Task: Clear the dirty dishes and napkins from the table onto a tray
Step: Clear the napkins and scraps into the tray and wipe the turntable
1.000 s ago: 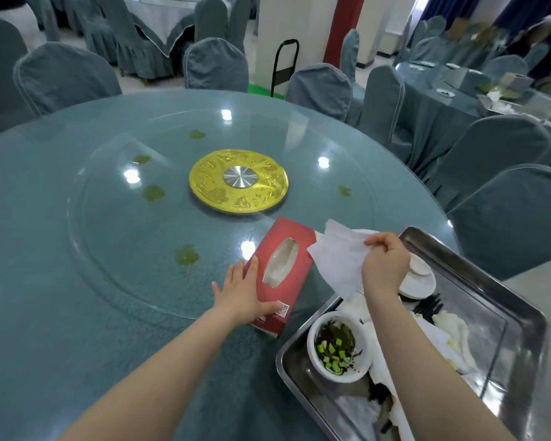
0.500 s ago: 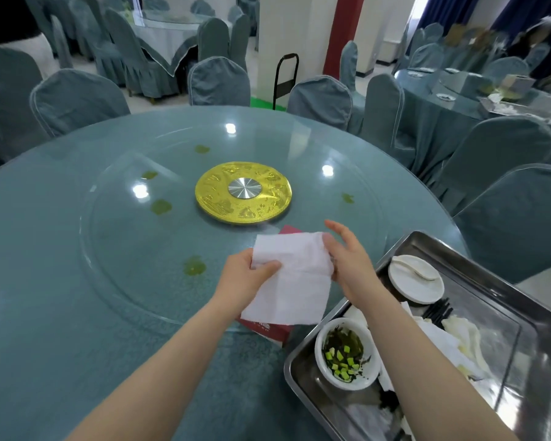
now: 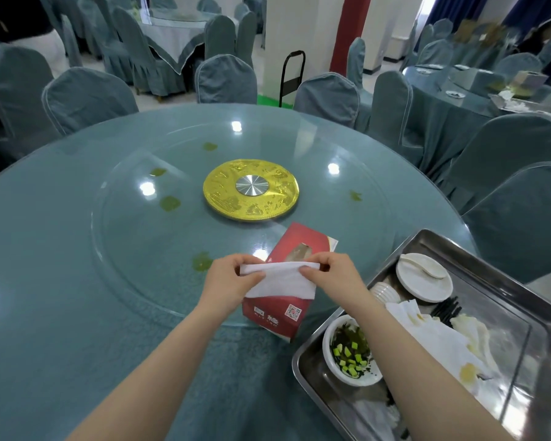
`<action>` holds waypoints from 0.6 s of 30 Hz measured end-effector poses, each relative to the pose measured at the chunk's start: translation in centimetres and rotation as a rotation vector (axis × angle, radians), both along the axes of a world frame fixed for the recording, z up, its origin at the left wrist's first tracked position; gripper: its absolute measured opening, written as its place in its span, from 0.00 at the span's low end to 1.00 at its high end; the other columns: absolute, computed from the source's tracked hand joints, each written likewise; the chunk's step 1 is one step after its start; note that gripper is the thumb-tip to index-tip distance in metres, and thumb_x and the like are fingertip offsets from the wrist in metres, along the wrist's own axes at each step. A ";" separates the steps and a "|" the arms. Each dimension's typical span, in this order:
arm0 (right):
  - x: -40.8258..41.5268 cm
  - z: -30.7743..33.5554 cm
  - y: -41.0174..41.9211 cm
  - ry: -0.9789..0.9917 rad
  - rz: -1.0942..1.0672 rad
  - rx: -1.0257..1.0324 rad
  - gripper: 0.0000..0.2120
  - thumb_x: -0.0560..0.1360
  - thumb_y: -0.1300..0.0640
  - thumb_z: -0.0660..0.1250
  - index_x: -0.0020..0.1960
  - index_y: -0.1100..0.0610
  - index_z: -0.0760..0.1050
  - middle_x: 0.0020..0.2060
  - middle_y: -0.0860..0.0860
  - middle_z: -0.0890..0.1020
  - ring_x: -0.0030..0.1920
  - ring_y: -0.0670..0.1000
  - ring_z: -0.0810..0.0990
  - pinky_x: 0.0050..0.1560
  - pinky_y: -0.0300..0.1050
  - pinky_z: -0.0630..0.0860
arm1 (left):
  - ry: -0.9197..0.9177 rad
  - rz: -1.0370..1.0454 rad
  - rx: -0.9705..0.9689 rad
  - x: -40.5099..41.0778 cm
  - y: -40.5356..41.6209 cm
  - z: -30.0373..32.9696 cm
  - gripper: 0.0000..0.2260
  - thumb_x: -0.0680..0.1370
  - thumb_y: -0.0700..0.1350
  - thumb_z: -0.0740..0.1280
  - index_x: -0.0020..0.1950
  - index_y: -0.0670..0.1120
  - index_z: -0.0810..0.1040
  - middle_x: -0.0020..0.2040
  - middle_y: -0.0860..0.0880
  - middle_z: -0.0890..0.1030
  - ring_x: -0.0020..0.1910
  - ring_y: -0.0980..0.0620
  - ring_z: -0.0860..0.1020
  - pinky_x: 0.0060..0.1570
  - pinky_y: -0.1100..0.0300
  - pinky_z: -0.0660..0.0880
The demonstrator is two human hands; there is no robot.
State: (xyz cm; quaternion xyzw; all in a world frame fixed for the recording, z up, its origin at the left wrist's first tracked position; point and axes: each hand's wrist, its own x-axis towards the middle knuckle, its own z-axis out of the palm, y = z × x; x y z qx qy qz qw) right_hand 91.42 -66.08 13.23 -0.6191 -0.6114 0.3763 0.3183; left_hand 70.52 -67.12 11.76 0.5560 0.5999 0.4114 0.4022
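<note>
Soft, limp white paper tissue [image 3: 280, 280], lower centre, is pinched at folded top edge by left hand [image 3: 228, 281] and right hand [image 3: 333, 275]; easily torn.

A gold disc [image 3: 251, 190] sits at the centre of the glass turntable [image 3: 124, 249], with covered chairs [image 3: 86, 97] ringing the far side.

- white tissue [image 3: 280, 280] now folded in half, was spread open
- left hand [image 3: 228, 281] and right hand [image 3: 333, 275] now pinch its top corners
- red tissue box [image 3: 295, 249] uncovered again
</note>
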 end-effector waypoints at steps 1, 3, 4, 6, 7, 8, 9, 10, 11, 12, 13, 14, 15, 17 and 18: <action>-0.3 -0.1 0.0 -0.005 -0.003 0.002 0.10 0.72 0.55 0.71 0.34 0.44 0.76 0.31 0.46 0.74 0.29 0.41 0.71 0.33 0.36 0.69 | 0.041 0.026 0.014 -0.3 0.0 -0.2 0.11 0.70 0.40 0.74 0.36 0.57 0.81 0.35 0.57 0.81 0.32 0.62 0.76 0.34 0.68 0.71; -1.0 -0.5 0.0 0.011 0.001 -0.003 0.09 0.73 0.56 0.69 0.35 0.48 0.74 0.34 0.48 0.74 0.33 0.45 0.72 0.35 0.41 0.69 | 0.107 0.071 0.029 -1.1 0.2 -0.7 0.08 0.70 0.44 0.75 0.36 0.57 0.81 0.40 0.54 0.78 0.38 0.60 0.76 0.41 0.63 0.71; -1.4 -0.7 0.0 0.059 0.003 -0.023 0.07 0.73 0.56 0.69 0.37 0.49 0.74 0.38 0.48 0.76 0.36 0.46 0.75 0.37 0.42 0.72 | 0.111 0.082 0.027 -1.6 0.2 -0.9 0.06 0.71 0.46 0.75 0.37 0.56 0.81 0.44 0.54 0.76 0.42 0.59 0.76 0.45 0.61 0.70; -2.4 -1.1 -0.2 0.159 0.047 -0.076 0.06 0.71 0.56 0.72 0.44 0.48 0.76 0.41 0.47 0.80 0.39 0.45 0.79 0.37 0.41 0.77 | 0.074 0.076 0.016 -2.7 0.2 -1.5 0.04 0.71 0.46 0.74 0.38 0.54 0.81 0.46 0.55 0.76 0.46 0.60 0.76 0.47 0.63 0.70; -3.2 -1.4 -0.2 0.185 0.080 -0.101 0.08 0.69 0.56 0.73 0.45 0.49 0.76 0.40 0.45 0.81 0.38 0.43 0.80 0.36 0.38 0.77 | 0.043 0.069 0.009 -3.4 0.2 -1.8 0.05 0.72 0.45 0.73 0.37 0.53 0.81 0.44 0.56 0.78 0.43 0.62 0.76 0.44 0.65 0.70; -4.1 -1.8 -0.2 0.201 0.096 -0.122 0.09 0.69 0.56 0.74 0.46 0.49 0.77 0.38 0.45 0.82 0.38 0.42 0.81 0.36 0.36 0.76 | 0.009 0.066 -0.002 -4.1 0.2 -2.1 0.06 0.72 0.44 0.73 0.37 0.52 0.81 0.40 0.58 0.80 0.38 0.64 0.76 0.40 0.68 0.70; -5.2 -2.2 -0.1 0.220 0.087 -0.140 0.08 0.69 0.58 0.73 0.46 0.49 0.77 0.38 0.45 0.82 0.38 0.43 0.81 0.37 0.36 0.76 | -0.029 0.073 -0.016 -4.8 0.2 -2.4 0.06 0.72 0.42 0.73 0.37 0.51 0.81 0.36 0.58 0.81 0.35 0.64 0.75 0.37 0.71 0.69; -6.4 -2.8 0.1 0.241 0.061 -0.151 0.07 0.71 0.59 0.71 0.45 0.49 0.76 0.38 0.45 0.81 0.40 0.45 0.80 0.38 0.36 0.75 | -0.069 0.094 -0.030 -5.6 0.2 -2.8 0.06 0.72 0.40 0.72 0.37 0.51 0.81 0.34 0.58 0.81 0.34 0.63 0.75 0.37 0.72 0.70; -7.6 -3.2 0.2 0.245 0.024 -0.155 0.07 0.73 0.61 0.68 0.45 0.49 0.74 0.39 0.44 0.80 0.41 0.46 0.78 0.38 0.35 0.73 | -0.106 0.127 -0.046 -6.5 0.3 -3.3 0.06 0.72 0.39 0.72 0.39 0.51 0.80 0.36 0.57 0.82 0.35 0.62 0.77 0.40 0.71 0.71; -8.7 -3.8 0.5 0.228 -0.017 -0.153 0.08 0.75 0.62 0.65 0.46 0.48 0.73 0.41 0.43 0.78 0.41 0.45 0.77 0.37 0.34 0.71 | -0.129 0.162 -0.064 -7.4 0.3 -3.9 0.07 0.73 0.39 0.72 0.42 0.51 0.80 0.39 0.55 0.82 0.38 0.60 0.78 0.43 0.68 0.73; -9.7 -4.3 0.7 0.206 -0.057 -0.145 0.09 0.76 0.62 0.62 0.48 0.47 0.71 0.42 0.42 0.76 0.42 0.42 0.75 0.36 0.32 0.68 | -0.131 0.191 -0.087 -8.5 0.4 -4.5 0.07 0.73 0.39 0.72 0.46 0.50 0.79 0.43 0.53 0.83 0.41 0.59 0.79 0.47 0.65 0.74; -10.9 -4.8 0.9 0.192 -0.094 -0.135 0.10 0.76 0.62 0.60 0.51 0.47 0.70 0.44 0.40 0.75 0.43 0.38 0.73 0.36 0.29 0.67 | -0.117 0.213 -0.117 -9.8 0.5 -5.3 0.08 0.73 0.39 0.72 0.49 0.48 0.78 0.46 0.50 0.82 0.43 0.58 0.79 0.49 0.63 0.74; -11.6 -5.0 1.0 0.190 -0.126 -0.119 0.12 0.77 0.63 0.58 0.52 0.46 0.69 0.44 0.38 0.74 0.43 0.37 0.72 0.36 0.28 0.65 | -0.094 0.224 -0.147 -10.8 0.5 -5.8 0.11 0.73 0.39 0.72 0.53 0.47 0.77 0.48 0.48 0.82 0.45 0.55 0.79 0.51 0.62 0.73; -13.3 -5.5 1.6 0.162 -0.151 -0.076 0.16 0.75 0.65 0.54 0.43 0.44 0.70 0.37 0.34 0.74 0.38 0.37 0.71 0.34 0.28 0.64 | -0.028 0.232 -0.206 -13.1 0.8 -7.2 0.16 0.73 0.38 0.73 0.59 0.43 0.75 0.53 0.44 0.80 0.51 0.49 0.78 0.55 0.58 0.73; -14.2 -5.8 2.0 0.129 -0.152 -0.062 0.17 0.74 0.66 0.53 0.37 0.45 0.67 0.31 0.34 0.74 0.32 0.39 0.69 0.30 0.29 0.63 | 0.017 0.225 -0.229 -14.2 1.0 -7.8 0.18 0.72 0.38 0.73 0.60 0.41 0.74 0.54 0.43 0.80 0.54 0.47 0.78 0.58 0.57 0.72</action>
